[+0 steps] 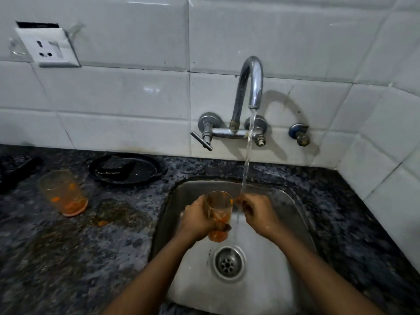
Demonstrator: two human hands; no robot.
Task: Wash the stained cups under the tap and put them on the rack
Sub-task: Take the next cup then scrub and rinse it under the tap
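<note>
Two stained cups in our head view. We grip first cup upright in left hand over sink, fingers wrapped round it, presumably steadying it for rinse. Right hand, at its 3 o'clock, sits in tap stream, fingers curled, seemingly holding nothing. Orange residue coats base. Second cup, at 9 o'clock on counter, waits equally orange-smeared.

two stained cups, one tap, one sink, one black plate.
</note>
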